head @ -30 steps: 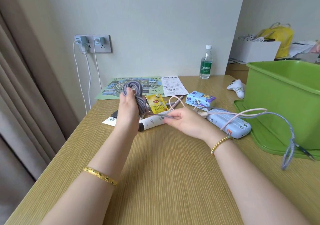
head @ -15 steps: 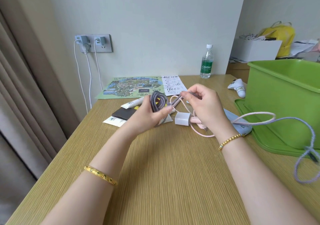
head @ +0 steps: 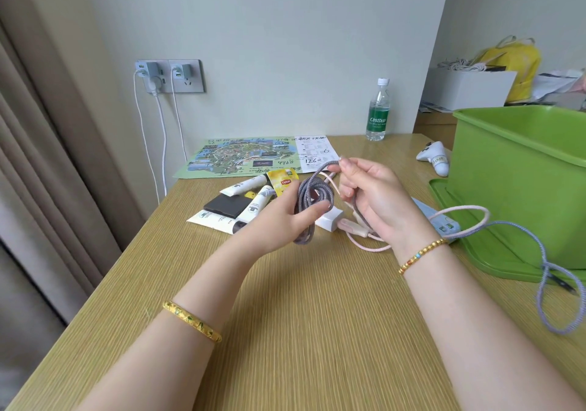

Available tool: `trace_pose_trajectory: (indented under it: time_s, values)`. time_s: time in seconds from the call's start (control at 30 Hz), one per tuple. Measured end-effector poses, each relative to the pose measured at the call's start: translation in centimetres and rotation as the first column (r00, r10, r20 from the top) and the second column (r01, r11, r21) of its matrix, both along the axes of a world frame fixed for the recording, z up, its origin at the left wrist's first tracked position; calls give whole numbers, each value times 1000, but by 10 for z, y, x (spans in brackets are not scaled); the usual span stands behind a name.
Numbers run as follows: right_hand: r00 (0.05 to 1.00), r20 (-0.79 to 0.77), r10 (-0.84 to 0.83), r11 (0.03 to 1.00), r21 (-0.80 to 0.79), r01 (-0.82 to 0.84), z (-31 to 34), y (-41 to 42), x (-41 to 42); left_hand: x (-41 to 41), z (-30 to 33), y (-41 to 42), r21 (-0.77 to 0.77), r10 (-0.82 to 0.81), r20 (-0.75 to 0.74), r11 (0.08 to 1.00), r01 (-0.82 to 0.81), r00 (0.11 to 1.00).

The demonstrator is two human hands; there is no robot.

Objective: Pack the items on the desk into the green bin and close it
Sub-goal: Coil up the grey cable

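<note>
Hands meet above the counter [head: 285, 331], seen from the head camera. The left hand [head: 282, 220] grips a coiled grey cable [head: 306, 211]; the coil stands roughly upright, its long axis running top to bottom. The right hand [head: 374, 198] pinches the loose strand, which trails rightward past the green bin [head: 520, 182] and loops near the counter's edge. Packing looks barely begun: tubes [head: 250, 204], tea sachet [head: 283, 181], map [head: 241, 158], white charger [head: 329, 220] and water bottle [head: 378, 111] lie outside, and the bin stands open on its lid [head: 494, 252].
</note>
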State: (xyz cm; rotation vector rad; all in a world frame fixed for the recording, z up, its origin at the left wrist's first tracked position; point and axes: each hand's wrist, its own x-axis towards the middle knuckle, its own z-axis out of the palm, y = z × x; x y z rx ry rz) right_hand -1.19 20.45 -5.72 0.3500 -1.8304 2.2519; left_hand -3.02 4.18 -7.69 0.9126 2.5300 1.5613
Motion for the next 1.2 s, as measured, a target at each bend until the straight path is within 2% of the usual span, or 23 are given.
trace_pose_trajectory:
  time_s: [0.13,0.33,0.47,0.53,0.63,0.7,0.8,0.87,0.93,1.07,1.2]
  values:
    - [999,26,-23,997,71,21,-3,-3,-2,1,2,0,11,14,20,1000,-14,1000]
    - [985,164,-53,909,416,-20,-3,-4,4,1,3,0,87,15,32,996,-18,999]
    - [985,75,-157,862,497,100,-3,-8,6,1,3,0,118,90,57,988,-97,994]
    - [977,88,-194,870,475,130,-3,-8,6,1,3,1,89,119,27,989,-121,993]
    - [988,126,-92,938,345,44,4,-4,8,-5,0,0,77,170,27,982,-172,985]
    - [995,88,-51,970,240,29,8,4,8,-8,1,-5,81,173,43,981,-176,984]
    - [985,36,-171,966,202,160,11,12,7,-5,5,-14,87,-53,113,995,43,992]
    - [970,52,-236,955,195,222,9,15,6,-2,7,-15,153,-194,143,973,172,970]
    - [973,79,-217,966,164,202,9,16,6,-4,8,-12,267,-142,143,958,100,980]
    - [989,145,-32,984,178,6,7,14,7,-12,7,-11,452,120,245,863,-223,962]
    - [955,263,141,943,260,-210,0,4,7,-17,7,-9,610,129,414,695,-380,901]
